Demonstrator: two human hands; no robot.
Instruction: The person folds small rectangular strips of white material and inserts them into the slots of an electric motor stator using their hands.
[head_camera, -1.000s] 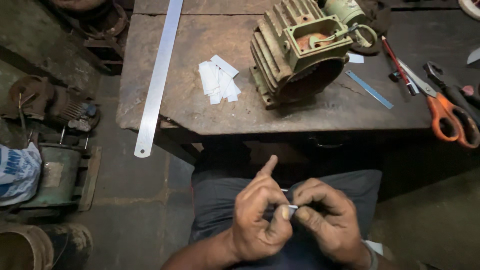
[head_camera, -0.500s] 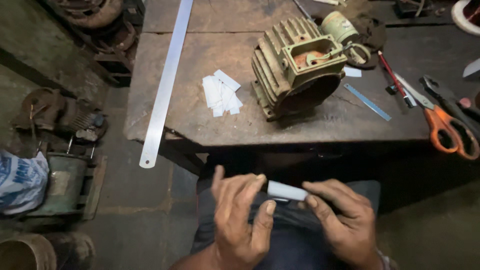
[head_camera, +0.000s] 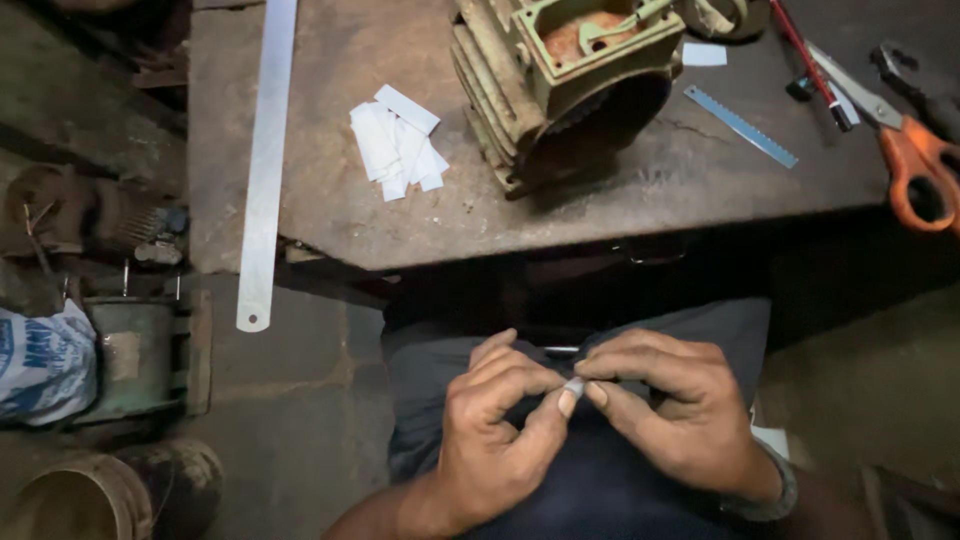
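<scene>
In the head view, a worn metal table (head_camera: 330, 215) is seen above the lap. On it are set a green motor housing (head_camera: 570, 85), a small heap of white paper slips (head_camera: 398, 143), a short toothed blade (head_camera: 741, 126) and orange-handled scissors (head_camera: 905, 150); a long steel ruler (head_camera: 266, 160) overhangs its left edge. Nothing is placed between the camera and the hands. A small white folded slip (head_camera: 574, 386) is held low over the lap, between the two hands. Most of it is hidden by the fingers, so its long axis cannot be told. It is pinched by the left hand (head_camera: 495, 420) between thumb and forefinger, and by the right hand (head_camera: 670, 405) likewise, the fingertips nearly touching.
</scene>
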